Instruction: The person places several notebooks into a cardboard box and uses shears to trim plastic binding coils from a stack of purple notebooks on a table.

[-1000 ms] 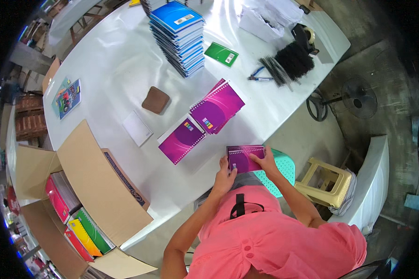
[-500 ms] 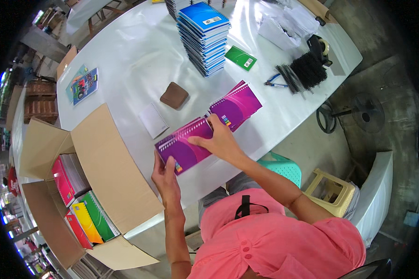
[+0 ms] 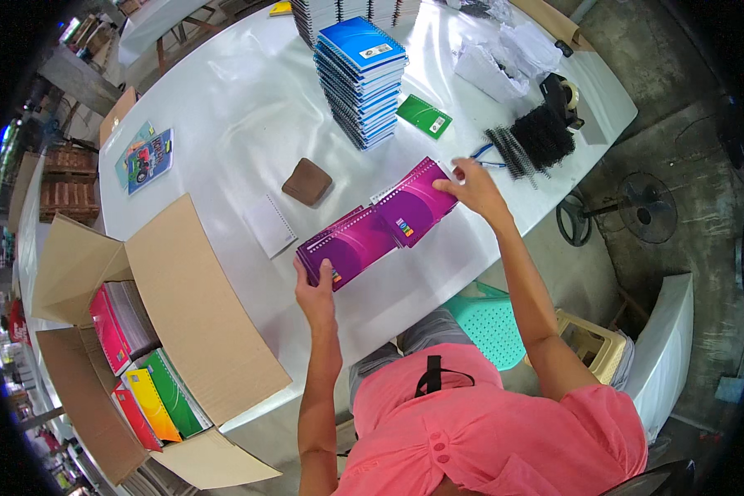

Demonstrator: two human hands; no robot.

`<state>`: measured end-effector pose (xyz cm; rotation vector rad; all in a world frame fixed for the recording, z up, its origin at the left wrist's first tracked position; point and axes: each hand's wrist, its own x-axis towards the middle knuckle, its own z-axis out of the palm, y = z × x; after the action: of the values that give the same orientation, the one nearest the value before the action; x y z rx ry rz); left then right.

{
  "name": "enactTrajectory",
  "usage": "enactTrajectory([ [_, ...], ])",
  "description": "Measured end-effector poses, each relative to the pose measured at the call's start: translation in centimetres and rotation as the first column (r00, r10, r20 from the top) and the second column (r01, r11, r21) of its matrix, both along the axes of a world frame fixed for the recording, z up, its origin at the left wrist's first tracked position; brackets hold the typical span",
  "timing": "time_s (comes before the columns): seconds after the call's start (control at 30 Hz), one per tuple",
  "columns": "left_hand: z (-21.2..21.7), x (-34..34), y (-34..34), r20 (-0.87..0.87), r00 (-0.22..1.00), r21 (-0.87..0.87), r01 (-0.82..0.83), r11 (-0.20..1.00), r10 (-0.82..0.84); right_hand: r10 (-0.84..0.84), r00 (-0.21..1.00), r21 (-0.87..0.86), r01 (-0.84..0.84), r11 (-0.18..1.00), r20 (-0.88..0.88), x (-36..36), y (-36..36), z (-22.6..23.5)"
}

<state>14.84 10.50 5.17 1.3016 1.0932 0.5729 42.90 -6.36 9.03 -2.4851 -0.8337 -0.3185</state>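
Observation:
Two overlapping stacks of purple notebooks lie near the table's front, a row of holes along their upper edges. My left hand (image 3: pixel 316 299) grips the lower-left end of the left purple stack (image 3: pixel 354 248), thumb on top and fingers beneath. At the far right end of the right purple stack (image 3: pixel 416 202), my right hand (image 3: pixel 478 192) is closed, its thumb on the cover and its fingers around the edge. The stacks meet and overlap in the middle. A white hole-edged pad (image 3: pixel 269 225) and a brown block (image 3: pixel 307 182) lie just beyond the left stack.
A tall stack of blue spiral notebooks (image 3: pixel 362 83) stands behind. A green notebook (image 3: pixel 424 116), blue-handled pliers (image 3: pixel 489 157), black binding coils (image 3: pixel 541 140) and a tape dispenser (image 3: pixel 560 95) lie to the right. An open carton (image 3: pixel 198 314) with coloured notebooks stands left.
My right hand has moved right, from the left stack to the far end of the right stack. The left hand and its stack have shifted right, closer against the other stack.

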Motion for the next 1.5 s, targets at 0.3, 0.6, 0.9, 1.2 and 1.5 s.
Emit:
enactTrajectory([
  [0.3, -0.5, -0.9, -0.1, -0.169, 0.984, 0.278, 0.093, 0.956, -0.047, 0.036, 0.797, -0.013, -0.055, 0.998, -0.603, 1.9, -0.8, 0.4],
  [0.6, 2.1, -1.9, 1.5, 0.102, 0.988, 0.282, 0.080, 0.956, -0.113, 0.337, 0.521, 0.459, 0.122, 0.880, -0.784, -7.7, 2.9, 6.2],
  [0.9, -0.6, -1.4, 2.1, -0.025, 0.998, 0.053, 0.053, 0.997, -0.052, 0.174, 0.925, 0.013, -0.181, 0.983, -0.338, -11.5, 3.8, 5.6],
  [1.2, -0.1, 0.8, 1.4, -0.136, 0.984, 0.164, 0.136, 0.977, -0.114, 0.240, 0.968, -0.066, -0.245, 0.967, -0.078, -7.0, 0.7, 0.9],
  [1.5, 2.4, 1.7, 0.4, -0.161, 0.985, -0.035, 0.054, 0.998, -0.059, 0.253, 0.967, -0.201, -0.249, 0.947, -0.006, -9.0, 1.4, -0.6],
])
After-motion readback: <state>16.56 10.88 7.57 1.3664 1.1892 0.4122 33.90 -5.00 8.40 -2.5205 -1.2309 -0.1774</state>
